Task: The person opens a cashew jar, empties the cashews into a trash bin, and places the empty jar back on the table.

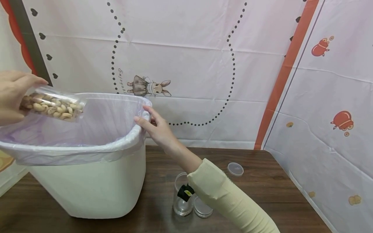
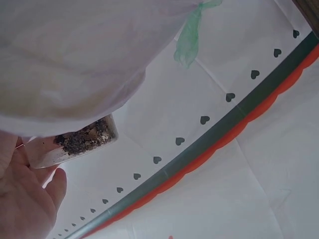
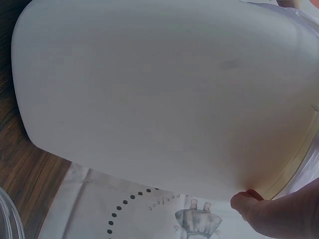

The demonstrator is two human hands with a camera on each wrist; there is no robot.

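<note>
My left hand [image 1: 13, 95] grips a clear jar [image 1: 53, 105] of pale nuts, tipped nearly on its side above the bin's mouth. In the left wrist view, the jar's contents [image 2: 87, 139] look dark, and the left hand [image 2: 27, 194] shows beside the bag's hanging edge. A white trash bin [image 1: 96, 187] stands on the table, lined with a translucent purple bag [image 1: 116, 119] folded over its rim. Fingers of my right hand [image 1: 158, 129] hold the bin's right rim; in the right wrist view, that hand [image 3: 281, 216] is at the bin's edge.
An uncovered clear jar [image 1: 182, 208] stands right of the bin, partly behind my right sleeve. A round lid [image 1: 203, 208] lies beside it, another lid [image 1: 235, 169] farther back. Printed cloth [image 1: 186, 71] hangs behind the dark wooden table [image 1: 262, 194].
</note>
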